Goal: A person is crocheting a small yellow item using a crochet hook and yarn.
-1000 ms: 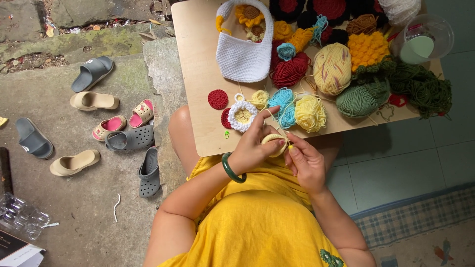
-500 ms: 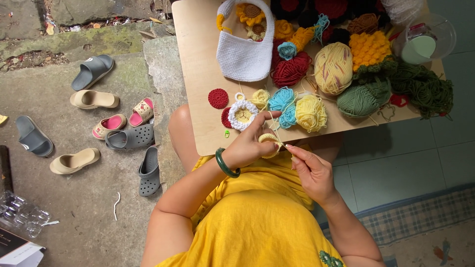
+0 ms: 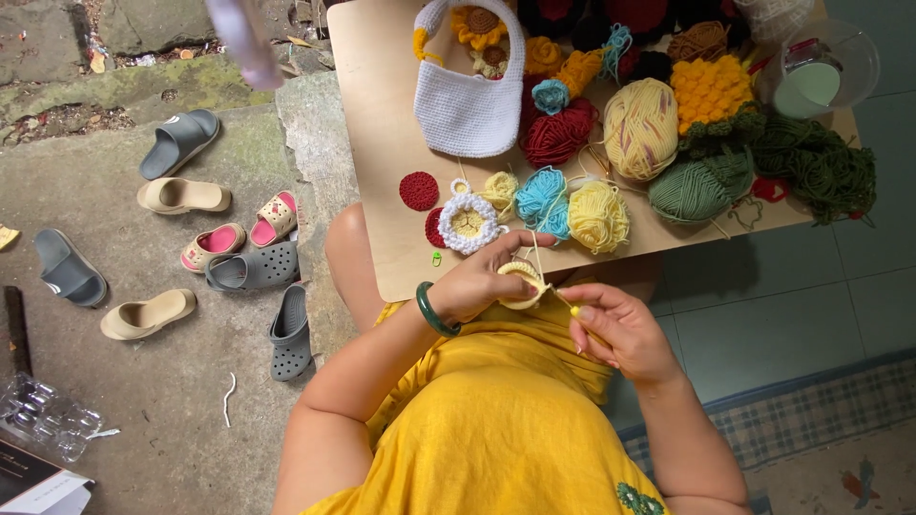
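Note:
My left hand (image 3: 482, 278), with a green bangle on the wrist, pinches a small round pale-yellow crochet piece (image 3: 520, 283) just below the near edge of the wooden table (image 3: 382, 143). My right hand (image 3: 620, 329) sits to its right and grips a crochet hook with a yellow tip (image 3: 571, 307) that points at the piece. A thin yellow strand runs up from the piece toward the yellow yarn ball (image 3: 598, 216) on the table.
On the table lie a white crochet bag (image 3: 469, 100), a red disc (image 3: 419, 191), a white-edged flower (image 3: 468, 224), blue yarn (image 3: 544, 198), a large cream ball (image 3: 639, 129), green yarn (image 3: 701, 186) and a clear bowl (image 3: 825, 72). Several sandals (image 3: 239, 257) lie on the concrete at left.
My right hand has drawn away to the right and slightly down from the piece, opening a gap between the two hands. My left hand keeps the piece in nearly the same place.

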